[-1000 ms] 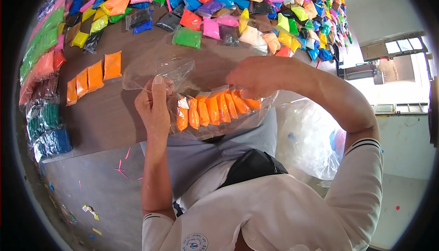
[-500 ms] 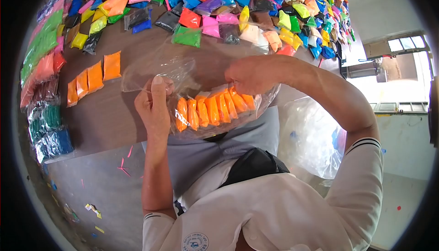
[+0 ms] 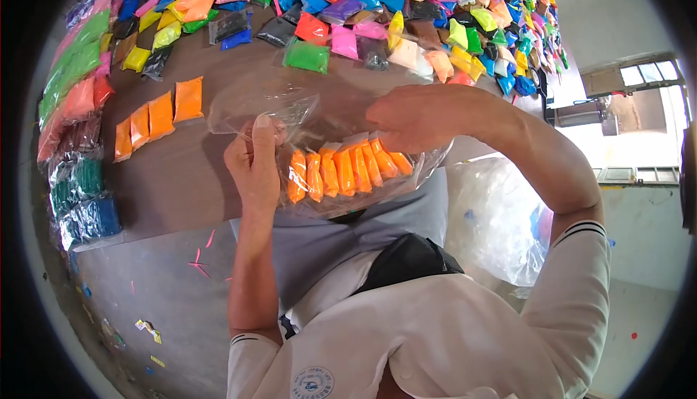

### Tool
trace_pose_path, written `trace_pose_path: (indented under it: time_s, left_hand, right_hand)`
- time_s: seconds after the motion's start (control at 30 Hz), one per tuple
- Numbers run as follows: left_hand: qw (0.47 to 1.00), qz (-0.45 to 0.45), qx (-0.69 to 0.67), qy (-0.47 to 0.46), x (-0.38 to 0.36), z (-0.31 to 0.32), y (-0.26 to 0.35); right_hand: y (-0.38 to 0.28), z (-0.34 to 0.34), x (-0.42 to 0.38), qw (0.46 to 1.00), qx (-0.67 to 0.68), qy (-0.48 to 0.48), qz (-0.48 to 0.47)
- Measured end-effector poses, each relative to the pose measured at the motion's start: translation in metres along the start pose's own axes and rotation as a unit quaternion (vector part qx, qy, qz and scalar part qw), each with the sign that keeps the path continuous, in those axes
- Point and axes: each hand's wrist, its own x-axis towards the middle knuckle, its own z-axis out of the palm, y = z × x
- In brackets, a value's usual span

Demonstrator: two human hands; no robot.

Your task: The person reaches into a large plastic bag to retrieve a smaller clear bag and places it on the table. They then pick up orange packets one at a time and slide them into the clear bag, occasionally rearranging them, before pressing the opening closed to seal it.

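Note:
A clear plastic bag lies at the table's near edge with a row of several orange packets inside it. My left hand pinches the bag's film at its left end, thumb on top. At the other end, my right hand is closed at the bag above the row; its fingertips are partly hidden, and the film shows around them. Several more orange packets lie side by side on the table, to the left of my left hand.
A heap of small coloured packets covers the far side of the brown table. Bagged packets in rows line the left edge. A large clear plastic sack stands at the right, below table height.
The whole view has shifted slightly, moving the scene a little to the right. Both hands keep their places on the bag, and the orange row stays inside it.

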Motion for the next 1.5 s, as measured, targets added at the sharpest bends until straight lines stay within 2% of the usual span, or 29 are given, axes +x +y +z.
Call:
trace_pose_path:
  time_s: [0.03,0.13,0.17,0.3,0.37,0.47,0.57,0.7,0.77,0.83,0.9,0.93,1.0,1.13,1.2,1.33,1.43,1.5]
  left_hand:
    - [1.0,-0.003,0.005,-0.009,0.0,-0.002,-0.001]
    - [0.998,-0.015,0.053,-0.017,0.0,-0.006,-0.003]
    - [0.997,-0.02,0.077,-0.01,0.0,-0.008,-0.004]
    - [0.999,-0.034,0.03,-0.012,-0.001,-0.007,-0.009]
    - [0.997,-0.013,0.072,-0.034,-0.001,-0.007,0.005]
    - [0.997,0.001,0.074,-0.024,0.001,-0.007,-0.012]
    - [0.997,-0.004,0.074,-0.028,0.0,-0.007,-0.003]
    - [0.997,0.008,0.08,-0.021,0.001,-0.006,-0.012]
    - [0.997,-0.021,0.068,-0.018,-0.001,-0.004,-0.007]
    - [0.997,0.003,0.082,-0.009,0.0,-0.003,-0.007]
    - [0.994,0.029,0.104,-0.012,0.0,-0.005,-0.004]
    - [0.998,0.026,0.061,-0.015,0.0,-0.004,-0.007]
    - [0.999,0.019,-0.025,-0.021,0.0,0.0,-0.015]
    - [0.998,0.025,-0.043,-0.047,-0.002,-0.003,-0.004]
    - [0.998,0.016,-0.055,-0.03,0.001,0.001,-0.011]
    - [0.999,0.002,0.031,-0.035,0.0,-0.005,-0.007]
    - [0.999,0.017,0.033,-0.04,-0.002,-0.006,-0.003]
    - [0.999,0.002,0.021,-0.039,-0.001,-0.005,-0.001]
  right_hand:
    - [-0.003,-0.003,-0.002,1.0,-0.006,-0.016,0.001]
    - [0.008,0.004,0.004,0.999,-0.016,0.019,-0.039]
    - [0.008,0.004,0.002,0.999,-0.022,0.03,-0.026]
    - [-0.01,-0.012,-0.016,0.99,-0.026,0.128,-0.056]
    - [-0.031,-0.022,-0.032,0.958,0.12,0.226,-0.129]
    - [-0.061,-0.04,-0.039,0.897,0.169,0.353,-0.207]
    - [-0.087,-0.068,-0.009,0.833,0.084,0.48,-0.261]
    - [-0.111,-0.102,0.066,0.84,-0.007,0.465,-0.278]
    - [-0.123,-0.11,0.106,0.877,-0.054,0.41,-0.246]
    - [-0.143,-0.116,0.129,0.916,-0.157,0.324,-0.178]
    - [-0.162,-0.113,0.142,0.936,-0.169,0.277,-0.135]
    - [-0.168,-0.109,0.147,0.945,-0.175,0.253,-0.113]
    - [-0.171,-0.093,0.159,0.924,-0.185,0.306,-0.134]
    - [-0.167,-0.087,0.183,0.908,-0.16,0.369,-0.118]
    - [-0.153,-0.095,0.187,0.919,-0.149,0.34,-0.129]
    - [-0.146,-0.116,0.175,0.924,-0.124,0.347,-0.098]
    - [-0.154,-0.122,0.173,0.894,-0.091,0.413,-0.146]
    - [-0.166,-0.119,0.174,0.9,-0.105,0.392,-0.159]
